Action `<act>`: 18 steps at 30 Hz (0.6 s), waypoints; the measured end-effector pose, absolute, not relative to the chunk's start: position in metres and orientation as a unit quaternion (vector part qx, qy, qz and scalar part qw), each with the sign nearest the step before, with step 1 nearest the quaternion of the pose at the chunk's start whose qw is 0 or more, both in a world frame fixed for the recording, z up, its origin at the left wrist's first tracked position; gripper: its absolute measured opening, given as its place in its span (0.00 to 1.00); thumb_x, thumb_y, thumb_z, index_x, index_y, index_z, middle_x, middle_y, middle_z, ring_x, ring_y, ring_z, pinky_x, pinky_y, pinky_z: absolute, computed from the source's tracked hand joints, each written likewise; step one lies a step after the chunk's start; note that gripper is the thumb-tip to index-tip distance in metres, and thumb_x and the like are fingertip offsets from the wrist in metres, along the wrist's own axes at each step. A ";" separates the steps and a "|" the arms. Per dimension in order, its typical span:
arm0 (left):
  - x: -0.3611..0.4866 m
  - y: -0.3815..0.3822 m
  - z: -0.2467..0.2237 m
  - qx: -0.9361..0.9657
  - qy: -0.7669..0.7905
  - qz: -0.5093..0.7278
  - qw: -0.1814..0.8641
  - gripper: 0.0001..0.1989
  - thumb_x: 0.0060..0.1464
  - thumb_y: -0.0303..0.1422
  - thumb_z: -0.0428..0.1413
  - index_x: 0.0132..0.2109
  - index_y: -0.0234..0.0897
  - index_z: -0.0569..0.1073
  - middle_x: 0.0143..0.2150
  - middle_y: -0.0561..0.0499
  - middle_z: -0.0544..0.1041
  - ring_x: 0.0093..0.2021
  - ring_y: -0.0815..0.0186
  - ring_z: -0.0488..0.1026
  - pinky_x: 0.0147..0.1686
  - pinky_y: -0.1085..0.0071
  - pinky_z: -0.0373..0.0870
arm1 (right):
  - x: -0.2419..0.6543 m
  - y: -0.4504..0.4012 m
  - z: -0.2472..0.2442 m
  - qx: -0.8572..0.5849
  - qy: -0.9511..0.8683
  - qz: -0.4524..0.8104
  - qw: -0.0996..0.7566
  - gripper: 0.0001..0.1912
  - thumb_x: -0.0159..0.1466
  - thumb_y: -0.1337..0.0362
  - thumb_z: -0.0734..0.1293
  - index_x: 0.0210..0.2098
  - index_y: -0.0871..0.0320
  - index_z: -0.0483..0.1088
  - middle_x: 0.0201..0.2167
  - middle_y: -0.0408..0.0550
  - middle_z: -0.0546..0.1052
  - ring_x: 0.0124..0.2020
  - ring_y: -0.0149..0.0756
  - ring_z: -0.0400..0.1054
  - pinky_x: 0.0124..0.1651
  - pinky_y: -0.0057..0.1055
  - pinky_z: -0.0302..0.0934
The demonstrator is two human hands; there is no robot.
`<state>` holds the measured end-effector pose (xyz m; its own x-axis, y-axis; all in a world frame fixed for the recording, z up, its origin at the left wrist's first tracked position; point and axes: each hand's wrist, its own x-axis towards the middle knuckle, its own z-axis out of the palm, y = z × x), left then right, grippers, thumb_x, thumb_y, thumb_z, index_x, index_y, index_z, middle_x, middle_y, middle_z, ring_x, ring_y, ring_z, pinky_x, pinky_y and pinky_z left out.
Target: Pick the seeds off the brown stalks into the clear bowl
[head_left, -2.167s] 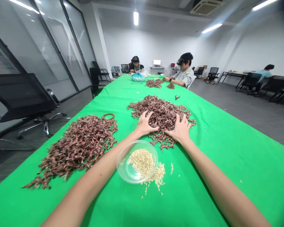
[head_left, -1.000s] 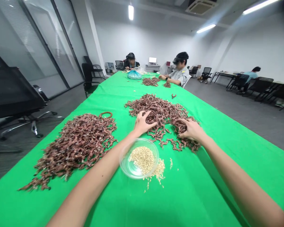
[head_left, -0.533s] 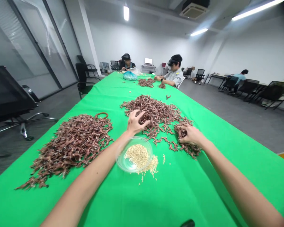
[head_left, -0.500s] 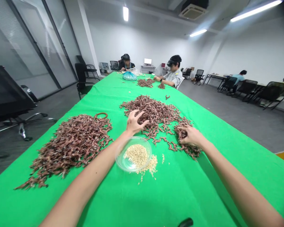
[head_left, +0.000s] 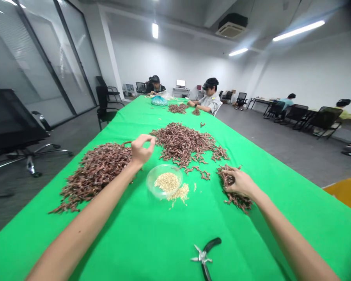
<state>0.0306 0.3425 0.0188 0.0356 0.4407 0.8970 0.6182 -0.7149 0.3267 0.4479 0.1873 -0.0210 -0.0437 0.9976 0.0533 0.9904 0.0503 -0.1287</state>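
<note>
Green-clothed long table (head_left: 169,246) in a white office, glass partition (head_left: 38,58) down the left side, black office chair (head_left: 14,125) near left.

Left hand (head_left: 142,150): raised just above the far edge of the left heap, thumb and fingertips curled together into a loose pinch. Can't tell if anything is between them.

Right hand (head_left: 240,183): fingers (head_left: 232,180) curled down into a small clump of reddish-brown dried sprigs (head_left: 234,195), gripping it, by the look of it. Clump sits near right, apart from the main piles.

Sprigs lie in two big heaps: left heap (head_left: 92,175) at the left, centre heap (head_left: 183,144) mid-table, with a thin trail running from it toward the clump.

Clear glass bowl (head_left: 164,180) sits between the hands, near the centre heap, holding pale seeds (head_left: 166,182). More loose seeds (head_left: 179,192) are spilled on the cloth just beside it, touching its near right side.

Black-handled pliers (head_left: 204,255) lie at the near edge of view - well apart from both hands.

Far end: two co-workers (head_left: 210,93) (head_left: 155,84) seated at the table, hands at smaller sprig piles (head_left: 177,108), blue plastic bag (head_left: 159,100) beside them.
</note>
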 end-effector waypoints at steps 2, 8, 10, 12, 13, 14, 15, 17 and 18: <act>0.022 0.312 0.020 -0.706 -0.392 -0.587 0.060 0.11 0.59 0.36 0.53 0.33 0.38 0.77 0.33 0.49 0.80 0.35 0.63 0.77 0.41 0.65 0.74 | 0.449 0.178 -0.023 -0.687 -0.723 0.028 0.071 0.42 0.46 0.58 0.74 0.61 0.50 0.68 0.64 0.54 0.65 0.59 0.53 0.66 0.59 0.42 0.60; 0.004 0.217 0.003 -0.796 -0.321 -0.512 0.026 0.05 0.55 0.31 0.55 0.34 0.41 0.76 0.33 0.50 0.80 0.35 0.62 0.77 0.39 0.62 0.75 | 0.446 0.152 -0.027 -0.681 -0.727 0.025 0.083 0.41 0.45 0.58 0.75 0.60 0.50 0.69 0.62 0.53 0.68 0.58 0.54 0.66 0.59 0.43 0.61; 0.008 0.188 -0.003 -0.842 -0.256 -0.474 0.007 0.05 0.54 0.28 0.55 0.35 0.42 0.75 0.32 0.51 0.80 0.34 0.63 0.77 0.39 0.61 0.76 | 0.441 0.144 -0.025 -0.680 -0.728 0.023 0.082 0.41 0.46 0.59 0.74 0.60 0.51 0.69 0.61 0.55 0.68 0.58 0.55 0.66 0.59 0.43 0.61; 0.019 0.159 -0.006 -0.889 -0.203 -0.409 -0.028 0.08 0.54 0.28 0.54 0.39 0.43 0.76 0.33 0.51 0.81 0.34 0.63 0.77 0.38 0.62 0.76 | 0.435 0.139 -0.021 -0.681 -0.728 0.024 0.073 0.40 0.47 0.59 0.74 0.60 0.53 0.69 0.61 0.57 0.68 0.59 0.56 0.66 0.60 0.43 0.60; 0.027 0.146 -0.007 -0.910 -0.191 -0.365 -0.047 0.09 0.55 0.28 0.54 0.42 0.43 0.76 0.35 0.50 0.81 0.35 0.62 0.77 0.38 0.62 0.76 | 0.433 0.136 -0.019 -0.682 -0.727 0.026 0.067 0.40 0.47 0.59 0.74 0.61 0.53 0.69 0.61 0.57 0.67 0.59 0.56 0.66 0.60 0.43 0.60; 0.036 0.133 -0.009 -0.927 -0.179 -0.324 -0.065 0.11 0.55 0.29 0.53 0.45 0.42 0.75 0.37 0.49 0.81 0.36 0.62 0.77 0.38 0.62 0.76 | 0.430 0.133 -0.018 -0.683 -0.727 0.028 0.062 0.40 0.48 0.59 0.73 0.61 0.53 0.68 0.62 0.58 0.67 0.59 0.56 0.65 0.60 0.43 0.60; 0.046 0.120 -0.010 -0.937 -0.168 -0.297 -0.076 0.13 0.56 0.31 0.53 0.48 0.41 0.74 0.40 0.47 0.81 0.39 0.61 0.77 0.40 0.62 0.75 | 0.428 0.131 -0.017 -0.683 -0.727 0.030 0.059 0.40 0.48 0.58 0.73 0.61 0.52 0.68 0.62 0.57 0.67 0.60 0.56 0.65 0.60 0.43 0.60; 0.066 0.098 -0.015 -0.952 -0.155 -0.247 -0.094 0.18 0.56 0.36 0.54 0.54 0.39 0.72 0.47 0.44 0.80 0.44 0.58 0.76 0.44 0.60 0.75 | 0.424 0.124 -0.016 -0.682 -0.728 0.033 0.055 0.41 0.48 0.58 0.73 0.62 0.52 0.67 0.61 0.57 0.68 0.60 0.55 0.65 0.60 0.43 0.60; 0.076 0.089 -0.018 -0.957 -0.148 -0.226 -0.103 0.21 0.55 0.38 0.55 0.55 0.39 0.71 0.49 0.43 0.79 0.46 0.57 0.76 0.46 0.60 0.74 | 0.422 0.121 -0.016 -0.682 -0.728 0.034 0.054 0.41 0.47 0.58 0.74 0.62 0.52 0.67 0.61 0.57 0.68 0.59 0.55 0.65 0.60 0.43 0.60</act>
<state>0.0759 0.0887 -0.0180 0.8540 0.3291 0.4030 0.2360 -0.9353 0.2636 0.4221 0.1207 -0.0156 -0.0635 0.9974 0.0332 0.9900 0.0672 -0.1237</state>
